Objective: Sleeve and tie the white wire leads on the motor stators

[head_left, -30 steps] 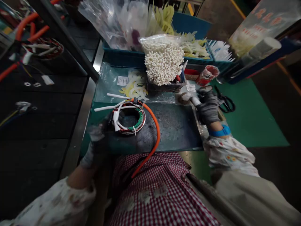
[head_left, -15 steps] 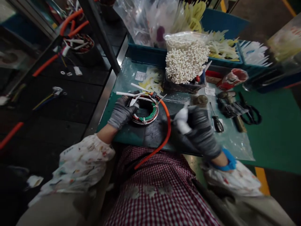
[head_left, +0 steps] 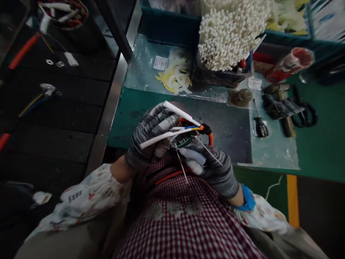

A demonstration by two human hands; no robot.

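Both my hands wear grey striped gloves and meet over my lap at the table's near edge. My left hand (head_left: 151, 135) is wrapped around a wound ring-shaped coil part (head_left: 185, 138), now lifted off the table and mostly hidden by the fingers. White sleeved leads (head_left: 172, 133) stick out left and up from it, and an orange cable (head_left: 208, 133) leaves its right side. My right hand (head_left: 211, 163) is closed under the part and holds a small white piece (head_left: 192, 158). Thin white tie tails (head_left: 182, 167) hang down.
A dark mat (head_left: 231, 126) lies on the green table (head_left: 320, 151). Beyond it are a bag of white tube pieces (head_left: 231, 32), yellow-white strips (head_left: 175, 77), a red-white cup (head_left: 289, 64), a small screwdriver (head_left: 260, 124), black scissors (head_left: 304, 111) and blue bins (head_left: 169, 25). A dark shelf (head_left: 67, 97) stands left.
My left hand has lifted the coil part off the mat toward my lap. My right hand came back from the tools on the right with the white piece and joined it.
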